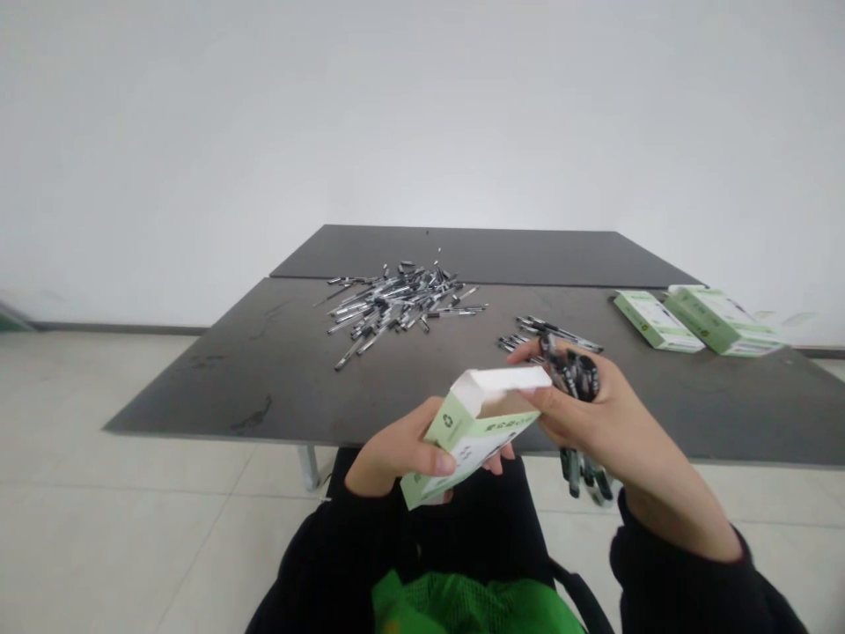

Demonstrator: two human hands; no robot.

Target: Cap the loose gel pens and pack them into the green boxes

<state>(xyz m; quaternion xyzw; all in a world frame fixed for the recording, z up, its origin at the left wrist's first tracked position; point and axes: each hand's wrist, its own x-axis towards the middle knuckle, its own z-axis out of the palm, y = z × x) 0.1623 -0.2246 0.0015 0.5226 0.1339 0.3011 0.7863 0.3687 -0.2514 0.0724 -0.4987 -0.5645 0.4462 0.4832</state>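
My left hand (396,453) grips a small green and white carton (472,431) from below, its end flap standing open. My right hand (594,414) is closed round a bundle of black pens (577,374), with the pen ends sticking out below the fist. A finger of that hand touches the open flap of the carton. Both hands hover just in front of the near edge of the dark table (277,370).
A large loose heap of pens (396,304) lies mid-table. A smaller group of pens (551,333) lies behind my right hand. Two closed green cartons (700,321) rest at the right. Pale tiled floor surrounds the table; something green lies on my lap (462,603).
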